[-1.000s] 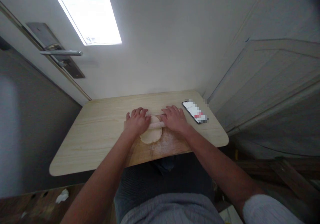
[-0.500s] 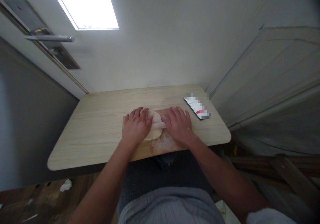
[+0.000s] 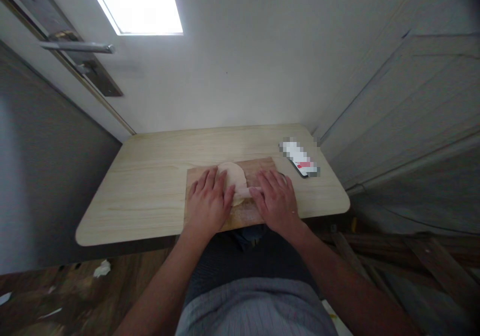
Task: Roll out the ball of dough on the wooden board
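A flat round of pale dough [image 3: 233, 175] lies on a brown wooden board [image 3: 262, 168] set on a light wooden table [image 3: 150, 186]. A thin rolling pin [image 3: 243, 192] lies across the near part of the dough. My left hand [image 3: 208, 203] rests flat on the pin's left end with its fingers stretched out. My right hand [image 3: 277, 201] presses flat on the pin's right end, fingers likewise extended. Most of the pin is hidden beneath both palms.
A phone [image 3: 300, 160] lies on the table to the right of the board. A white door with a metal handle [image 3: 77, 48] stands behind the table. Crumpled paper scraps [image 3: 101, 268] lie on the wooden floor at the left. Wooden slats [image 3: 412, 256] lie low on the right.
Both hands have rolled the pin toward me, from the far part of the dough to its near edge. More of the dough's far side now shows.
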Demonstrator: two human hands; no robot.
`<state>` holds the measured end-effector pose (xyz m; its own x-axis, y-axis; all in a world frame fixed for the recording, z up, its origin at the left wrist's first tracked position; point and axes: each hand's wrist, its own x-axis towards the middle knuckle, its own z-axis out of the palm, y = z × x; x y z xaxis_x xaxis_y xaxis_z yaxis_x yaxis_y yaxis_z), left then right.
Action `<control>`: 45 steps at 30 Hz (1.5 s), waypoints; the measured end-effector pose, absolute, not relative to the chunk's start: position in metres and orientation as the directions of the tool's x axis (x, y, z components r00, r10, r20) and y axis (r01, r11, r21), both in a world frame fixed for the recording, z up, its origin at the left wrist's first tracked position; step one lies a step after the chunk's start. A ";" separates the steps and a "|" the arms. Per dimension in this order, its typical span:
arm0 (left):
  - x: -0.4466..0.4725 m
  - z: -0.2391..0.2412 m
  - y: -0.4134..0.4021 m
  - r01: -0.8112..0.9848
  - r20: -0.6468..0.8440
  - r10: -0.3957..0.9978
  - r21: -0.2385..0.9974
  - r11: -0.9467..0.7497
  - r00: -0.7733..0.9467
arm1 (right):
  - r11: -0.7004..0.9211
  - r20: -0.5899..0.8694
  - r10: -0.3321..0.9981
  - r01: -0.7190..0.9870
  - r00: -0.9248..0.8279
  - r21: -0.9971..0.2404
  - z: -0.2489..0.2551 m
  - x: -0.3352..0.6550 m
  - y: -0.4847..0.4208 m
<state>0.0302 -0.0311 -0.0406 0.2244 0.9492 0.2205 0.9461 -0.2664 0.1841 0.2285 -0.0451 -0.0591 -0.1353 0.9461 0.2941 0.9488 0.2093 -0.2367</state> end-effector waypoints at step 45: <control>0.023 -0.049 0.032 0.960 0.191 0.961 0.160 -0.231 0.199 | 0.126 0.220 0.972 0.970 -0.079 -0.209 -0.055 0.218 0.026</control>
<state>0.0232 0.0321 -0.0485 0.1991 0.9612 0.1908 0.9598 -0.2306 0.1602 0.2185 0.0263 -0.0551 -0.0791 0.9723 0.2202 0.9697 0.1262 -0.2092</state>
